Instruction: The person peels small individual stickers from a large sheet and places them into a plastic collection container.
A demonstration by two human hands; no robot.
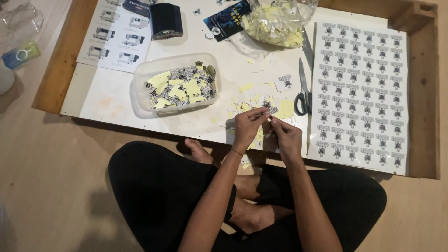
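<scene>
Between the fingertips of both hands, just over the near edge of the white board [107, 100], sits a small cut sticker [269, 110], printed black on white; the left hand [247, 128] pinches it from the left with thumb and forefinger closed on it, and the right hand [285, 137] meets it from the right, fingertips drawn together at the same spot, though whether they grip the sticker itself or only its backing is too small to tell. The step in hand looks like peeling the yellow backing off one sticker, and the next move would call for a fine, steady pull with the nail edge while the other hand keeps the piece flat. Both forearms rise from the lap, wrists bent slightly inward, elbows apart, the person sitting cross-legged on the floor. Just beyond the grip lies a scatter of yellow backing scraps [254, 100]. To the right of it, near, lie the scissors [303, 91], blades pointing away, and further right a full sheet of uncut stickers [361, 88]. To the left, a little apart, stands a clear plastic tub [140, 88] holding peeled stickers and yellow pieces. Well beyond, at the far side of the board, a clear bag of scraps [275, 21] and a dark folded cloth [165, 21] rest.
</scene>
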